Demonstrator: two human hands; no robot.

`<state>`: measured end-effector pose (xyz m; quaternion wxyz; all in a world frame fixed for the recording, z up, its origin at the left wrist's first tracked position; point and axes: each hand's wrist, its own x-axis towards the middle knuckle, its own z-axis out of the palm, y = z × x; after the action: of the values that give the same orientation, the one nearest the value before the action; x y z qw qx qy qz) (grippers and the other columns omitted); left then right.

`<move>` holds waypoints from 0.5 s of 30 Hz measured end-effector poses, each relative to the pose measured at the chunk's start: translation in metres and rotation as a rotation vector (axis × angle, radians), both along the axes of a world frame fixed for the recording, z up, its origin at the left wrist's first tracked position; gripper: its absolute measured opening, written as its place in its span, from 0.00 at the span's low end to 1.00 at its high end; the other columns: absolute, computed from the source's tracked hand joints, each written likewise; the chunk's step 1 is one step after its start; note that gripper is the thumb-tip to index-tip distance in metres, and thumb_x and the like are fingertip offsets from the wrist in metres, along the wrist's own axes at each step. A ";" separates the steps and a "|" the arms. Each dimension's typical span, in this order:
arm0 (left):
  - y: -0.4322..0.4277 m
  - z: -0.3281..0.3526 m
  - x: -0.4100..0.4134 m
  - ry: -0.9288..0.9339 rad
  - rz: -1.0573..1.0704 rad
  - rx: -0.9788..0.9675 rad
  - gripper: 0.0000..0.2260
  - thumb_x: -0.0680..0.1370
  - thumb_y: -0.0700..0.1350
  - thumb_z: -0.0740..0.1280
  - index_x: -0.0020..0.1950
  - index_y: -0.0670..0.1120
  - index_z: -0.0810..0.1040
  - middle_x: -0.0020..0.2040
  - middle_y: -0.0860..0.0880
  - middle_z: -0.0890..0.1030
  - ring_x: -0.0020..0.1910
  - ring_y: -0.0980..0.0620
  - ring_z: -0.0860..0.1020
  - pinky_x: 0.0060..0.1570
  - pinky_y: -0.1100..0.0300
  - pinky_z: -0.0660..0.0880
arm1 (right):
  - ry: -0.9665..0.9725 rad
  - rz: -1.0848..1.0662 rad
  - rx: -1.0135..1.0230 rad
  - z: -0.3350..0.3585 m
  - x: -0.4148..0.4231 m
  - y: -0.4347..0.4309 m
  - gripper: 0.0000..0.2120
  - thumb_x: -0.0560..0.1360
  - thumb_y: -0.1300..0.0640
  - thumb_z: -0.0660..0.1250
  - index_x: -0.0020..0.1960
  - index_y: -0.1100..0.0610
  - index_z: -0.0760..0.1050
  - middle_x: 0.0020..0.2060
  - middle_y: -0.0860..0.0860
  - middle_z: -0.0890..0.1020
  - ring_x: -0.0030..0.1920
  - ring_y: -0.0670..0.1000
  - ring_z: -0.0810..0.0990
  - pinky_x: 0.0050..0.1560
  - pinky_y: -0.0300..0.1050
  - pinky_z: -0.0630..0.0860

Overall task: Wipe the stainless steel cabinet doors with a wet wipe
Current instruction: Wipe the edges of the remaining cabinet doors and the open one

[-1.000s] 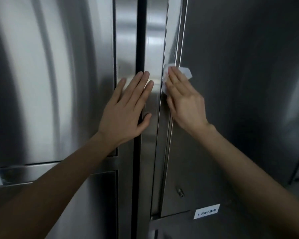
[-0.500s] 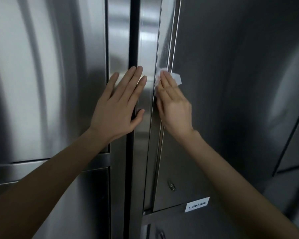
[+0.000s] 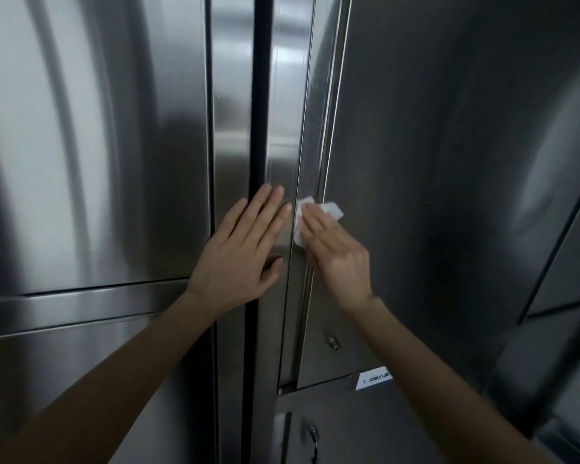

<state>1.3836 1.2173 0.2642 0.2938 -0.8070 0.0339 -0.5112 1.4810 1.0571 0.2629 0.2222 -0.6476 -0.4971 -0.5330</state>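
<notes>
- Stainless steel forms two tall cabinet doors, the left door point(image 3: 98, 145) and the right door point(image 3: 432, 162), with one dark vertical gap point(image 3: 258, 95) between them.
- One wet wipe point(image 3: 333, 209), white and crumpled, lies on the left edge of the right door. Fingers cover most of it, and two parts stick out.
- Two hands: the left hand point(image 3: 238, 259) lies flat across the gap, fingers straight. The right hand point(image 3: 339, 252) presses the wipe with nearly straight fingers, not clenched.
- One white label point(image 3: 374, 380) and two small latches, the upper latch point(image 3: 332, 343) and the lower latch point(image 3: 313, 433), sit lower down.
</notes>
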 end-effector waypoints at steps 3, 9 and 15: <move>0.001 -0.001 0.002 -0.001 0.014 0.006 0.33 0.80 0.55 0.56 0.79 0.39 0.52 0.79 0.39 0.51 0.79 0.43 0.48 0.77 0.49 0.45 | -0.010 -0.003 0.109 0.022 0.004 0.011 0.17 0.72 0.69 0.70 0.61 0.64 0.77 0.62 0.58 0.77 0.63 0.53 0.75 0.60 0.48 0.76; 0.010 -0.007 -0.005 0.043 0.003 0.034 0.33 0.79 0.53 0.56 0.79 0.39 0.51 0.80 0.40 0.51 0.79 0.45 0.49 0.77 0.50 0.48 | 0.137 0.013 0.018 -0.078 -0.006 0.003 0.20 0.70 0.71 0.72 0.61 0.65 0.76 0.62 0.59 0.76 0.65 0.51 0.72 0.64 0.48 0.72; 0.014 -0.018 -0.012 0.078 0.045 0.091 0.33 0.80 0.53 0.56 0.79 0.38 0.49 0.80 0.40 0.51 0.79 0.44 0.49 0.77 0.50 0.47 | 0.158 0.043 -0.065 -0.078 -0.016 -0.005 0.15 0.73 0.66 0.70 0.60 0.64 0.77 0.62 0.58 0.77 0.64 0.53 0.75 0.62 0.46 0.74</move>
<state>1.3714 1.2317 0.2465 0.3401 -0.8127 0.0503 -0.4705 1.4654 1.0519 0.1847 0.2507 -0.6837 -0.5089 -0.4590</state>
